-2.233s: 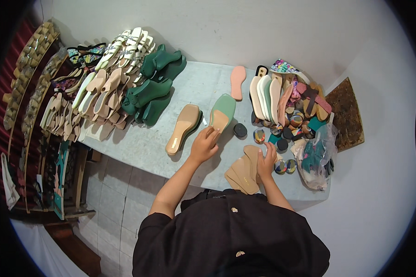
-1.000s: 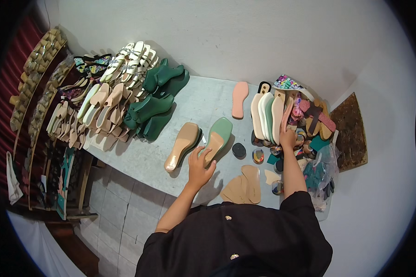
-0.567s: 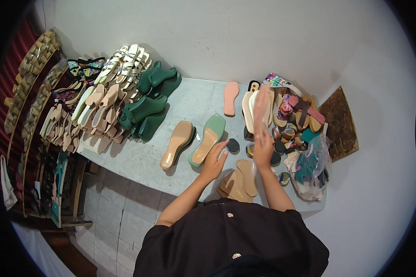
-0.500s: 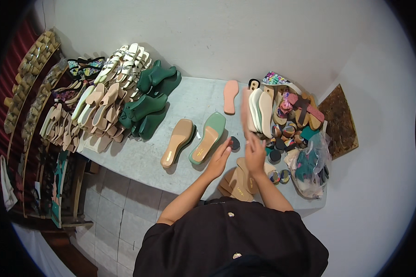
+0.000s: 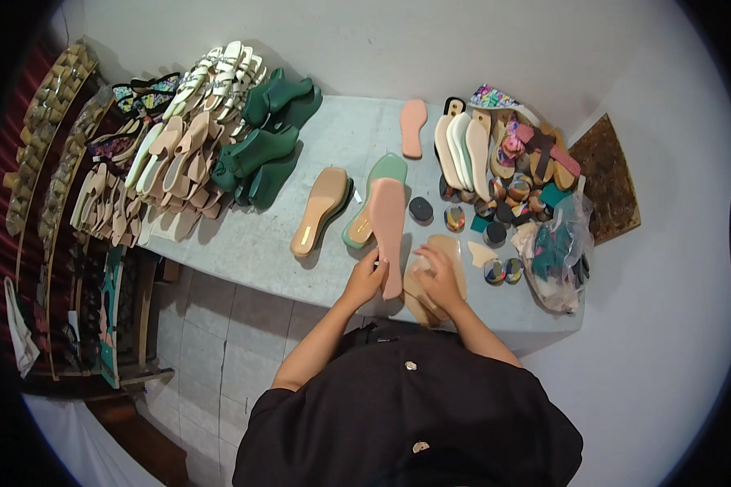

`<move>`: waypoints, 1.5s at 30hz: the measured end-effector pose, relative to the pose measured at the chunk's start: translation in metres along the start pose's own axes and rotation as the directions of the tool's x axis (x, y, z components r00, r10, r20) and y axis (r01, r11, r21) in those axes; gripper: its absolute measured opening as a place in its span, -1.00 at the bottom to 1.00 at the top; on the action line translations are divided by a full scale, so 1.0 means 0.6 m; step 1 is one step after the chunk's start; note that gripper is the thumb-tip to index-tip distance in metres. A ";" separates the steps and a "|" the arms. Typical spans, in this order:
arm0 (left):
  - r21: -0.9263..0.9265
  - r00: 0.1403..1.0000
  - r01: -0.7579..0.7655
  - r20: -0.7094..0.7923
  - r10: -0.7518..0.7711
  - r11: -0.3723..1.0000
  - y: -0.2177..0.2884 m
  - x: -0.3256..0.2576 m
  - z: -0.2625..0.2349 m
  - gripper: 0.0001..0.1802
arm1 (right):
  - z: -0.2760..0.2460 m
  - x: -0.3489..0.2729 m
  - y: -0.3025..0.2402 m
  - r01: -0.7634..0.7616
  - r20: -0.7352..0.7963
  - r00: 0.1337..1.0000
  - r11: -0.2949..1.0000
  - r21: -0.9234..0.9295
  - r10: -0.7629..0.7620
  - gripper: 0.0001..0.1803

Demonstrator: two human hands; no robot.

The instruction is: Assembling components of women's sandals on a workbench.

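Change: a long pink flat sole (image 5: 389,231) has come from the right pile, now over the green sole (image 5: 375,197).
Left hand (image 5: 365,276): fingers closed on its heel.
Right hand (image 5: 439,276): fingers spread on tan insoles (image 5: 447,256).

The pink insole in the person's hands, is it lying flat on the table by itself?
No, the pink insole is gripped by the left hand, overlapping the green sole.

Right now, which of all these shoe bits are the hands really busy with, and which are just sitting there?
In hand:
- left hand holds the pink insole
- right hand rests on the tan insole stack
- mint green sole, partly under the pink insole

Just lying about:
- tan sole
- dark green shoes
- small pink insole
- round heel caps
- plastic bag of scraps
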State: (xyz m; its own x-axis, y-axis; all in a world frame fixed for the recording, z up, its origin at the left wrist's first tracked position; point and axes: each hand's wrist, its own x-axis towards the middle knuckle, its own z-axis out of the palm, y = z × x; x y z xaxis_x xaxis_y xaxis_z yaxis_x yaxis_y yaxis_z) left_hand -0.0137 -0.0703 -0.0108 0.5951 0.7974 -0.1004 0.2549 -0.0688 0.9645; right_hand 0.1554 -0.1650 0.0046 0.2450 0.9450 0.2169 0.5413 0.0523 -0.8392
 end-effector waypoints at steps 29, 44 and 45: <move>0.602 0.998 0.045 -0.070 -0.004 0.797 -0.073 -0.047 0.023 -0.44 | -0.006 -0.065 0.106 -0.375 -0.151 0.927 0.818 -0.436 0.344 -0.65; 0.564 0.878 -0.473 0.237 0.417 0.676 -0.024 0.004 0.117 -0.43 | -0.011 -0.056 0.099 -0.554 -0.348 0.832 0.635 -0.538 0.431 -0.50; 0.559 0.874 -0.482 0.247 0.420 0.675 -0.023 0.008 0.121 -0.43 | -0.010 -0.058 0.104 -0.563 -0.358 0.827 0.630 -0.535 0.435 -0.50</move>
State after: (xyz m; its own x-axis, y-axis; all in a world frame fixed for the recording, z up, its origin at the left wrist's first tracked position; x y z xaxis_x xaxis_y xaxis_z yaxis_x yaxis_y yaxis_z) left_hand 0.0410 -0.1092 -0.0423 0.8147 0.5199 0.2568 0.3112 -0.7657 0.5629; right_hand 0.1858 -0.1966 -0.0523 0.7254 0.6883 -0.0070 0.6337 -0.6718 -0.3836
